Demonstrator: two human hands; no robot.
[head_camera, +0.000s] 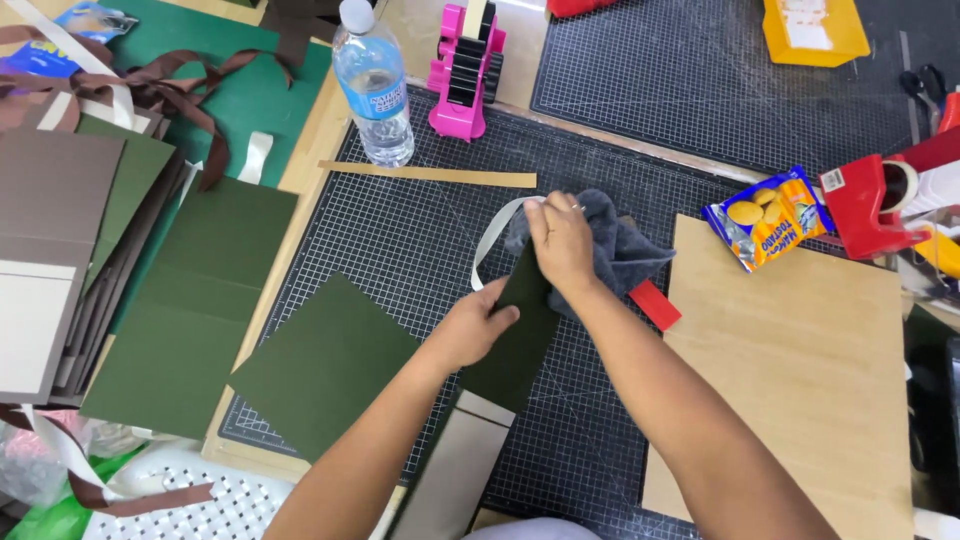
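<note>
At the left edge of the tabletop lies a stack of brown and dark green folded card panels with brown ribbons trailing over its top. Just beside it a flat dark green card sheet rests partly on a green mat, and a second dark green square card lies tilted on the near-left part of the black gridded cutting mat. Toward the far edge stand a clear plastic water bottle with a white cap and a pink tape dispenser, with a thin tan paper strip lying on the mat just in front of them.

Near the middle of the cutting mat, the left hand is closed on the side of a long dark green card piece with a grey lower section, thumb on top, holding it against the mat. The right hand is clenched around a dark grey cloth and presses it onto the far end of that card piece. A white ribbon loop curves out just left of the cloth.

A small red card piece lies touching the left edge of a plain wooden board at the right. Beyond the board's far corner sit a yellow and blue snack packet and a red tape dispenser near the right edge.
</note>
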